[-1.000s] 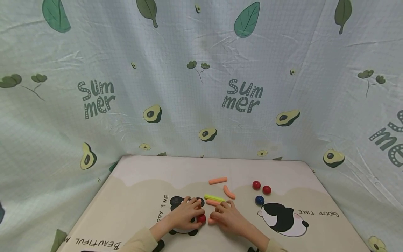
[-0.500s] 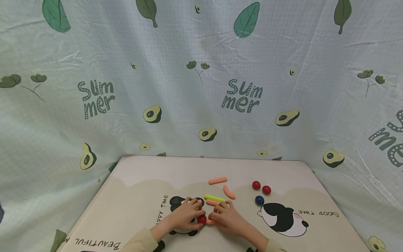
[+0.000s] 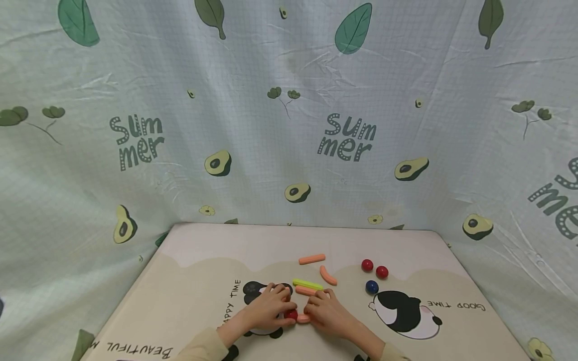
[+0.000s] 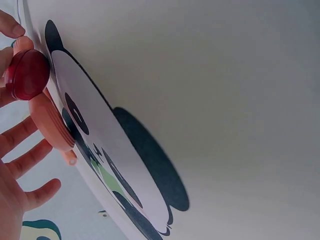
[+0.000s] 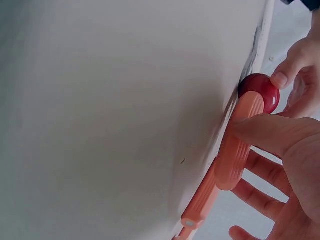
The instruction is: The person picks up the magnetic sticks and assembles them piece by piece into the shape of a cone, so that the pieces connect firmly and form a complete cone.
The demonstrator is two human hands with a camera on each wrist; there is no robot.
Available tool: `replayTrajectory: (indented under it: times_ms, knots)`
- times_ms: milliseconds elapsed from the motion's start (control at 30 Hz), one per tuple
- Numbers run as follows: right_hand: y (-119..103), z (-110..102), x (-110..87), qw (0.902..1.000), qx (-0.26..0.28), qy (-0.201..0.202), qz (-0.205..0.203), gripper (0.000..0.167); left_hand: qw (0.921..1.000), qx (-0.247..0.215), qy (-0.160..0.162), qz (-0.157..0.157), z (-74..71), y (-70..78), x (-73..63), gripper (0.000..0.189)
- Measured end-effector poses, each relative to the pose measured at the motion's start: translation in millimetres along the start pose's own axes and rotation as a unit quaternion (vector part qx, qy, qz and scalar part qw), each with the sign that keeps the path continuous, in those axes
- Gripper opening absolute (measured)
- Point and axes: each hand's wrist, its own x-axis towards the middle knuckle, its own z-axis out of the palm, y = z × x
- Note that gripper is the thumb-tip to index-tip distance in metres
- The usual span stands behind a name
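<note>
Aligning red ball (image 3: 291,315) and orange stick (image 3: 303,318) appears the step underway. Head view: left hand (image 3: 270,307) pinches ball; right hand (image 3: 329,313) grips stick at ball's three o'clock. Right wrist view: ball at stick's one o'clock, seemingly touching; next move calls for steady pressure.

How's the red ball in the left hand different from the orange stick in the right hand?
The red ball is round, while the orange stick is long. The ball looks smooth and shiny, but the stick has ridges running along it. The left hand holds the ball; the right hand holds the stick. Both are one plain colour, and both are held close together.
</note>
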Motion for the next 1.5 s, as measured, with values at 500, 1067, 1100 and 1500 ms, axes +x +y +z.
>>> replayTrajectory:
  times_ms: [500,1067,1100,1500]
  knots:
    - [3,-2,-3.4,0.9995,0.008,-0.03,0.011,0.012,0.9998,-0.018,0.009,-0.008,2.5,0.8,-1.4,0.033]
    - [32,-14,-9.6,0.9954,0.022,-0.011,0.092,0.018,0.9986,0.011,0.013,-0.051,6.7,-7.0,-3.6,0.041]
    - [36,-15,-10.7,0.9949,0.022,0.0,0.098,0.018,0.9985,0.009,0.012,-0.053,6.7,-7.3,-4.0,0.041]
    - [86,-31,-22.9,0.9854,-0.023,0.059,0.158,0.019,0.9967,0.005,-0.009,-0.08,5.3,-7.8,-4.1,0.037]
